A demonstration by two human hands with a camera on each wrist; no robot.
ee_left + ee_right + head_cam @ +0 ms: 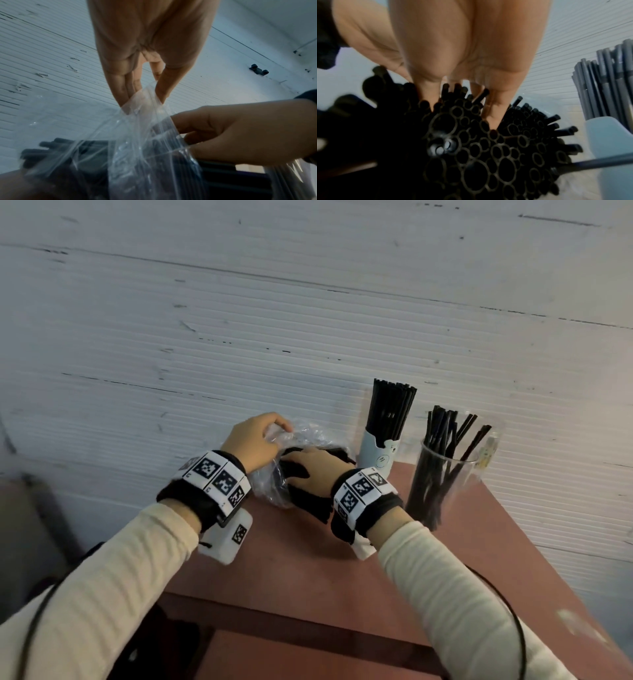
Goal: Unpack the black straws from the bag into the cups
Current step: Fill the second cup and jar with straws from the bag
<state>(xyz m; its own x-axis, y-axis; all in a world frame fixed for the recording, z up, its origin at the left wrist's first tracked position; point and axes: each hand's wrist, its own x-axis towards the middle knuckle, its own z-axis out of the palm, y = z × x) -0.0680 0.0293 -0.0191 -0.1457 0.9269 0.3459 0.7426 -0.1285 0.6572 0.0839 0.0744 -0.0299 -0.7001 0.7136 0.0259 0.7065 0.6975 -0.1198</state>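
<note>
A clear plastic bag [301, 440] full of black straws [308, 498] lies on the reddish table [308, 563] by the wall. My left hand [279, 436] pinches the bag's upper edge [145, 102] between thumb and fingers and holds the mouth up. My right hand [308, 469] reaches into the bag mouth, its fingers [494, 116] dug into the bundle and gripping some of the straws [488, 146], whose hollow ends face the right wrist camera. To the right stand a pale blue paper cup [380, 455] and a clear glass cup [442, 484], each holding several black straws.
The ribbed white wall [239, 320] runs right behind the bag and cups. The table's right edge passes just beyond the clear cup. Bare tabletop lies in front of my wrists, and a lower shelf [291, 655] shows below the near edge.
</note>
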